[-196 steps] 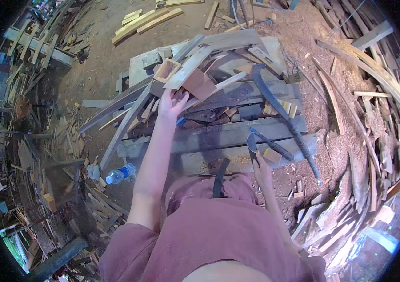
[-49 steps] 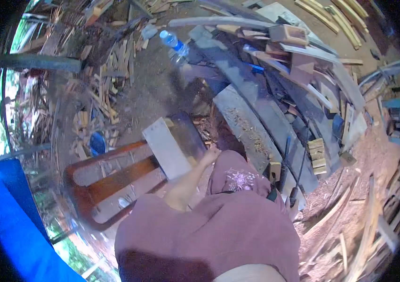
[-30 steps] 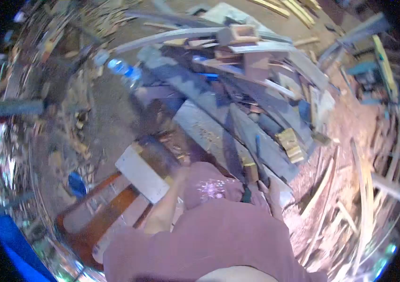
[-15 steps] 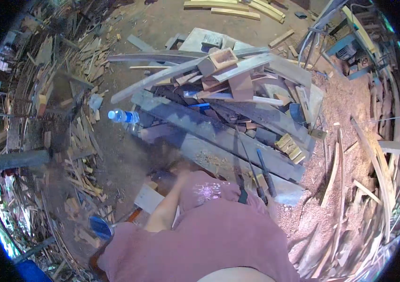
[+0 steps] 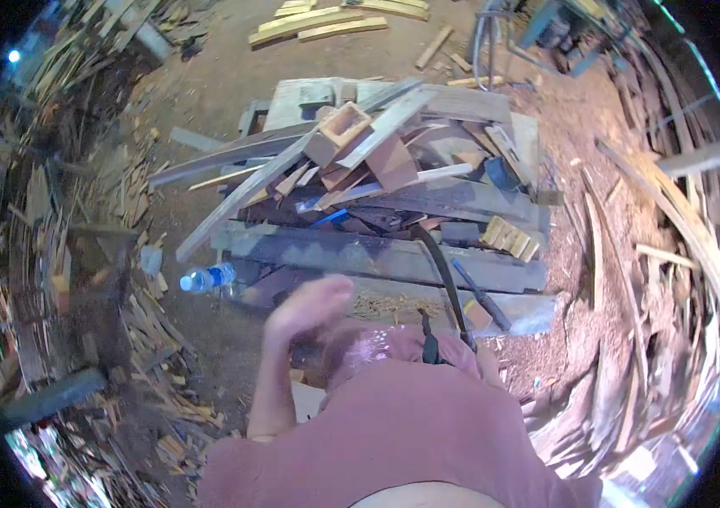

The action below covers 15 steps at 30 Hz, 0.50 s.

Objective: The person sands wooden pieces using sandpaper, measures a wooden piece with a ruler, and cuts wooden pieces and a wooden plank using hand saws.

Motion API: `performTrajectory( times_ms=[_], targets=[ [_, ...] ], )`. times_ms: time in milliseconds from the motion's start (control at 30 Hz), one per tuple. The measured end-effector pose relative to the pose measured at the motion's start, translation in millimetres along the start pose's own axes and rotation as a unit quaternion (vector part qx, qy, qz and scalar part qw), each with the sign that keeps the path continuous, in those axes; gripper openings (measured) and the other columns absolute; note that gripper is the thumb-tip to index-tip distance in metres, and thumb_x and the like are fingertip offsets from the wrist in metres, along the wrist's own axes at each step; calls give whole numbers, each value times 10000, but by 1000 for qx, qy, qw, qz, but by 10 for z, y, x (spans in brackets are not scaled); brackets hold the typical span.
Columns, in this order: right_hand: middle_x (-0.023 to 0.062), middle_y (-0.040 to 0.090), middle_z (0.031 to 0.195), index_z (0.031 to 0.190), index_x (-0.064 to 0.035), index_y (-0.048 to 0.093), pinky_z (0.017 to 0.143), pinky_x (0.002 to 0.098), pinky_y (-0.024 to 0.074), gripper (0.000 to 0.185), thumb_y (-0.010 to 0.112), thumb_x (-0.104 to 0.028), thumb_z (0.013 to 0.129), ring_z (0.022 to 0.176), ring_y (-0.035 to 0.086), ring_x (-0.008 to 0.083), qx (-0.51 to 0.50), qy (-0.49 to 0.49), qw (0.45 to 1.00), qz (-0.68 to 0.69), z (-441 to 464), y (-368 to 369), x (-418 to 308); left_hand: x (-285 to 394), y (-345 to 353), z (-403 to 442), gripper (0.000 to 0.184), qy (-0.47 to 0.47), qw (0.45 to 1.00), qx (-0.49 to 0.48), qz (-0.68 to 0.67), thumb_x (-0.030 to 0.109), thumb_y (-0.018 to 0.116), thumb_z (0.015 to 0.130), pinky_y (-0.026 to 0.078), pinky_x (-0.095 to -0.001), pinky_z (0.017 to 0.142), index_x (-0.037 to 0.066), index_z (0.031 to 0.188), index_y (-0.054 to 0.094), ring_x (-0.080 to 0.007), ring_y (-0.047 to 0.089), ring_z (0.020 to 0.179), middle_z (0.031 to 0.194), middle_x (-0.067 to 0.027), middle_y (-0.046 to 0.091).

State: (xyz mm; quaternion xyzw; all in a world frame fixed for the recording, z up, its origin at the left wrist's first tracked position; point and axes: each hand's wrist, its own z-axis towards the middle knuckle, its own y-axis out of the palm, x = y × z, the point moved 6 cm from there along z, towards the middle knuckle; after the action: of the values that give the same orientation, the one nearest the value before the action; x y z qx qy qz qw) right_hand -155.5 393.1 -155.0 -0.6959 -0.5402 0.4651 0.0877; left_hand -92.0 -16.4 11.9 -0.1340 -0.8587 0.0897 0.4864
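Note:
My left hand (image 5: 318, 300) is raised in front of the near edge of the bench, left of my lap. Motion blur smears its fingers, and nothing clear shows in it. Low on the right, my right hand (image 5: 486, 354) is partly hidden beside my shirt, around the lower end of a long dark curved tool (image 5: 442, 269). That tool reaches up over the grey planks (image 5: 360, 251). Just right of it lies a dark-handled tool (image 5: 483, 296) by a small wood block (image 5: 478, 315). Wood shavings (image 5: 394, 305) lie on the near plank.
A pile of boards holds a hollow wooden box (image 5: 346, 124) and a brown block (image 5: 392, 162). Grooved wood pieces (image 5: 509, 238) lie right of it. A water bottle (image 5: 207, 278) is at the left. Long offcuts (image 5: 665, 203) lie at the right; a pale board (image 5: 307, 400) is beside my left forearm.
The view has swung back toward the bench, and the brown slatted furniture at lower left has gone out of sight. My left hand has come up from beside my lap. My right hand stays low.

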Motion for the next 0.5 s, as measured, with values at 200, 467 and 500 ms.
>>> performTrajectory(
  times_ms=[200,467,500],
  targets=[
    [205,620,863,1073,-81,557,706,391,467,438,628,-373,755,811,615,316,0,-3,1000,31,8,189,88,2315,5,-1576,413,603,551,-576,38,292,529,839,425,-402,855,41,1165,494,-346,540,997,1100,-196,551],
    [205,621,880,1074,-84,559,716,402,467,455,614,-403,755,823,612,326,40,24,993,113,-209,630,429,2836,64,-1337,229,663,422,-590,-182,190,414,883,470,-338,798,133,1031,579,-244,601,918,962,-105,599],
    [205,620,885,1072,-83,559,720,406,467,459,609,-411,754,827,610,330,58,56,988,132,-376,696,467,2731,95,-1388,229,645,393,-624,-201,190,414,883,470,-338,798,133,1031,579,-244,601,918,962,-105,599]
  ],
)
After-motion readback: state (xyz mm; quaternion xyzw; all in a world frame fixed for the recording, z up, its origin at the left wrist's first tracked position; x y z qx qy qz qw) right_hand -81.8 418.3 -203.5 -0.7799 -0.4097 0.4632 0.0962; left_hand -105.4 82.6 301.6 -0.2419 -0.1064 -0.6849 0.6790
